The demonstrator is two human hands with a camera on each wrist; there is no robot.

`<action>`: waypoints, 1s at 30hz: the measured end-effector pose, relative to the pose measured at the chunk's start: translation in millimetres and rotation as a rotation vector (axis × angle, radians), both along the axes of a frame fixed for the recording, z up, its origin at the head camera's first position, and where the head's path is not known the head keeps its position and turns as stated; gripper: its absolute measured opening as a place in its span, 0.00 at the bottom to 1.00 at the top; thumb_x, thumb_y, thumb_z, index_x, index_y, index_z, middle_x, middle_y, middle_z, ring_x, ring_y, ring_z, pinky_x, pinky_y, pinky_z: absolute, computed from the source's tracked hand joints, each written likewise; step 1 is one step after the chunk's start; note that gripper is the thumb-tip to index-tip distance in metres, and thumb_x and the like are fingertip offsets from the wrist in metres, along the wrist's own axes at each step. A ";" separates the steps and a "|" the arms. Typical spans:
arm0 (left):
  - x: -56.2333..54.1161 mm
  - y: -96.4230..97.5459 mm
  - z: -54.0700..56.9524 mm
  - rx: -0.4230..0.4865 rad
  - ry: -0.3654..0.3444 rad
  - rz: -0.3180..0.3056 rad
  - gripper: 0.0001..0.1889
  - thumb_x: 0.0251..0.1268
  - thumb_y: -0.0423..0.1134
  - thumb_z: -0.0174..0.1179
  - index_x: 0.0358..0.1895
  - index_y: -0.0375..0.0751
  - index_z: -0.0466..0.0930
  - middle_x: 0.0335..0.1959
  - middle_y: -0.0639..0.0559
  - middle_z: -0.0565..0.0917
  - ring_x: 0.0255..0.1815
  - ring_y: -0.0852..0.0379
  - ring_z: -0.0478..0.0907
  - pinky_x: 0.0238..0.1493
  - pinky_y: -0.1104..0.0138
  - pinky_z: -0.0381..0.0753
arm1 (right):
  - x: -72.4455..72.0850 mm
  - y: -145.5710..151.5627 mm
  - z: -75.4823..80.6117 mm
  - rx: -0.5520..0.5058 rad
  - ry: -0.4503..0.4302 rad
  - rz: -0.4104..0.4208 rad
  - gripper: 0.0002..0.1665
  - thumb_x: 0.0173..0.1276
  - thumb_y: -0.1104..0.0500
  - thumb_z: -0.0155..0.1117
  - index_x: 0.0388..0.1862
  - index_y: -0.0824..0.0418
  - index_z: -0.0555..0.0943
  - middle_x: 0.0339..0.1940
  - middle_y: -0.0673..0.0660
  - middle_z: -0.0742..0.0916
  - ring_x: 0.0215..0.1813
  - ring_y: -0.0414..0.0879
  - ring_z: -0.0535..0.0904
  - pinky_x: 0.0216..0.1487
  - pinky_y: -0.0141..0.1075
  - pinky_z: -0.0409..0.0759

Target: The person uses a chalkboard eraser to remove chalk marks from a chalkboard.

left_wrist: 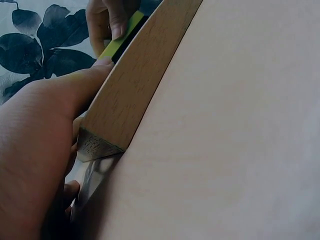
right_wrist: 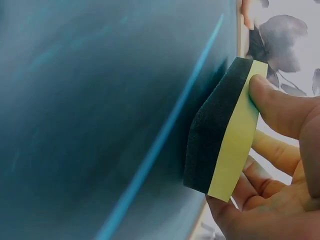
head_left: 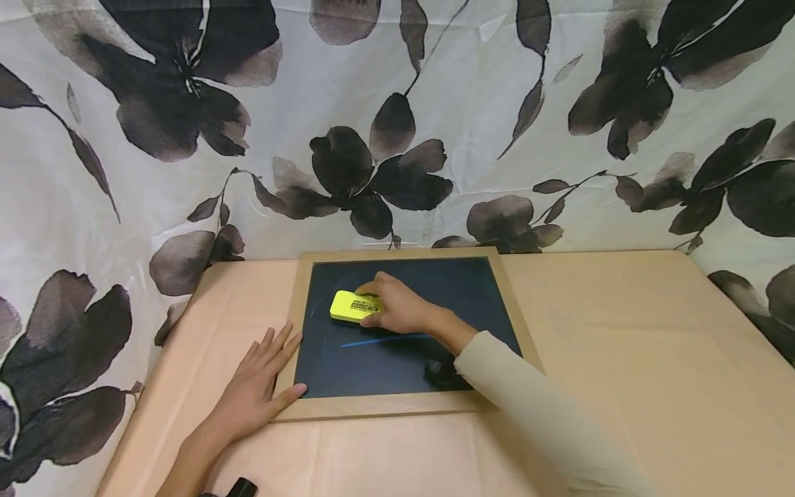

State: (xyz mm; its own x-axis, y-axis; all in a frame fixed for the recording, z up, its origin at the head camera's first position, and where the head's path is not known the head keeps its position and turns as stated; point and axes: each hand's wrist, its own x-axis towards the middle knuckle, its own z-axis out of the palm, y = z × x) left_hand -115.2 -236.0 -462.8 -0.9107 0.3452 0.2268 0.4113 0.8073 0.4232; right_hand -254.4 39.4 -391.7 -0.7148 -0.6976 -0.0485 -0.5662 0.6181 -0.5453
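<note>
A wood-framed chalkboard [head_left: 459,290] lies on the table, its dark surface carrying a blue chalk line [head_left: 379,340]. Faint blue smears also show on it in the right wrist view. My right hand [head_left: 400,304] grips a yellow board eraser [head_left: 348,307] by its edges, over the upper left of the board. In the right wrist view the dark felt side of the eraser [right_wrist: 215,130] faces the board beside the line; contact is hard to tell. My left hand [head_left: 257,383] rests with spread, straight fingers on the frame's left edge [left_wrist: 140,75].
The light wooden table [head_left: 621,331] extends on both sides of the board. Behind and to the left hangs a white cloth [head_left: 248,138] with dark flower prints. A dark wrist device [head_left: 441,373] sits under my right forearm, and a black object [head_left: 242,487] shows at the bottom edge.
</note>
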 end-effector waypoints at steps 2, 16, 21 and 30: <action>0.5 0.7 -1.0 0.003 0.003 -0.003 0.41 0.61 0.54 0.62 0.75 0.46 0.56 0.76 0.44 0.52 0.74 0.36 0.45 0.71 0.45 0.42 | -0.5 11.0 2.3 0.000 -0.009 -0.024 0.33 0.61 0.54 0.71 0.64 0.62 0.75 0.41 0.54 0.74 0.40 0.46 0.68 0.41 0.35 0.70; -0.6 0.2 -3.4 0.014 0.002 -0.008 0.41 0.62 0.53 0.62 0.75 0.46 0.55 0.76 0.44 0.51 0.74 0.36 0.45 0.71 0.45 0.41 | 27.5 127.6 2.5 0.042 0.025 -0.241 0.33 0.58 0.55 0.73 0.61 0.67 0.76 0.41 0.57 0.76 0.40 0.49 0.71 0.41 0.40 0.72; -0.5 0.4 -2.8 0.022 -0.009 -0.010 0.41 0.62 0.53 0.62 0.75 0.46 0.56 0.76 0.44 0.51 0.74 0.35 0.45 0.71 0.44 0.40 | 34.8 153.1 1.4 0.061 0.020 -0.300 0.34 0.57 0.55 0.74 0.59 0.69 0.76 0.44 0.61 0.78 0.41 0.52 0.73 0.41 0.43 0.74; 1.1 0.5 -2.1 0.032 -0.018 -0.014 0.41 0.62 0.52 0.62 0.75 0.46 0.55 0.76 0.43 0.51 0.74 0.35 0.44 0.71 0.44 0.40 | 44.0 164.9 -1.5 0.071 0.107 -0.344 0.35 0.52 0.53 0.77 0.56 0.69 0.79 0.40 0.60 0.82 0.38 0.51 0.74 0.38 0.41 0.73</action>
